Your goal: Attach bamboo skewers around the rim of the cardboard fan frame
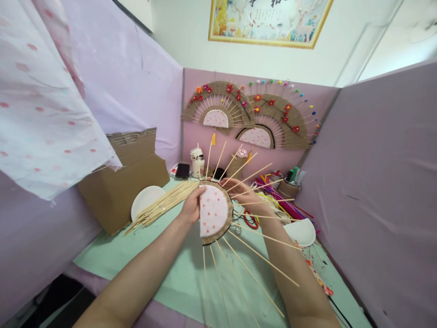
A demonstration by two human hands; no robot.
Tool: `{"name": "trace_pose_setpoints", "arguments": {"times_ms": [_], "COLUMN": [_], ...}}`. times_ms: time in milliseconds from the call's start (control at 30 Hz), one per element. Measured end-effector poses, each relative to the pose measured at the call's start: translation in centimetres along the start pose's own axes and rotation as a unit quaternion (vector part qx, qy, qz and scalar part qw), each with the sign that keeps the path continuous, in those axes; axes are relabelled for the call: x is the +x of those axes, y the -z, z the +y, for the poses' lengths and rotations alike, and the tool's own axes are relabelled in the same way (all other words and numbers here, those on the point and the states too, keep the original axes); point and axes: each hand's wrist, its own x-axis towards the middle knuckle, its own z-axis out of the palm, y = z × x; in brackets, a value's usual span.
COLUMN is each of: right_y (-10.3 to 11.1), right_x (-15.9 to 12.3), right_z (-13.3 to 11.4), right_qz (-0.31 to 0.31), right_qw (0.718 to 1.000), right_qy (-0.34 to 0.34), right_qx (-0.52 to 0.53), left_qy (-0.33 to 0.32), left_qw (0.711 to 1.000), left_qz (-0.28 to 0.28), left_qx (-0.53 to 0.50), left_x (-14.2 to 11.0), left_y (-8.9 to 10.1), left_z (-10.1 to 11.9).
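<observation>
A half-round fan (213, 210) is held up above the table, its straight edge on the left. Pink-dotted white cloth covers its middle, a band of brown cord runs round the curve, and thin wooden sticks (264, 256) spread out from it. My left hand (191, 205) grips the straight edge, thumb on the cloth, other fingers hidden behind. At the upper right of the curve, my right hand (244, 193) is bent around the corded rim among the sticks. Its fingertips are partly hidden. A bundle of loose sticks (164, 205) lies left of my left hand.
Behind stand a cardboard sheet (119, 191), a white paper plate (145, 200), a phone (182, 171) and a white bottle (197, 164). To the right lie red-handled scissors (251, 220), a folded plate (302, 232) and a pen holder (289, 187). Two decorated fans (283, 111) hang behind.
</observation>
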Motion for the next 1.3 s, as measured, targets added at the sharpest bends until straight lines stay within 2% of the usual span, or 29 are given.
{"name": "trace_pose_setpoints", "arguments": {"times_ms": [100, 233, 367, 600, 800, 1033, 1167, 1300], "right_y": [-1.5, -1.8, -1.8, -2.2, -1.1, -1.2, -2.1, -2.5], "right_x": [0.6, 0.9, 0.9, 0.4, 0.3, 1.1, 1.5, 1.7], "right_z": [1.1, 2.7, 3.1, 1.7, 1.7, 3.1, 3.1, 3.2], "right_qz": [-0.024, -0.021, -0.018, -0.037, -0.104, 0.033, 0.063, 0.059], "right_qw": [0.997, 0.995, 0.996, 0.994, 0.988, 0.995, 0.989, 0.975], "right_qy": [-0.029, -0.051, -0.074, -0.097, -0.093, -0.097, -0.089, -0.13], "right_qx": [0.065, 0.083, 0.053, -0.028, -0.074, -0.016, 0.098, 0.169], "left_qy": [-0.005, -0.01, -0.018, -0.001, 0.023, 0.099, 0.1, 0.084], "left_qw": [1.0, 0.999, 0.999, 0.998, 0.997, 0.992, 0.992, 0.994], "left_qz": [0.021, 0.033, 0.043, 0.063, 0.075, 0.06, 0.044, 0.054], "left_qx": [0.013, 0.013, 0.008, -0.005, -0.026, -0.059, -0.062, -0.049], "left_x": [0.0, 0.0, -0.1, 0.0, 0.5, 0.6, 0.9, 1.2], "left_y": [0.3, 0.5, 0.4, 0.7, 1.5, 2.0, 2.6, 3.1], "left_z": [-0.4, -0.7, -0.9, -1.1, -1.2, -0.3, -0.6, -1.0]}}
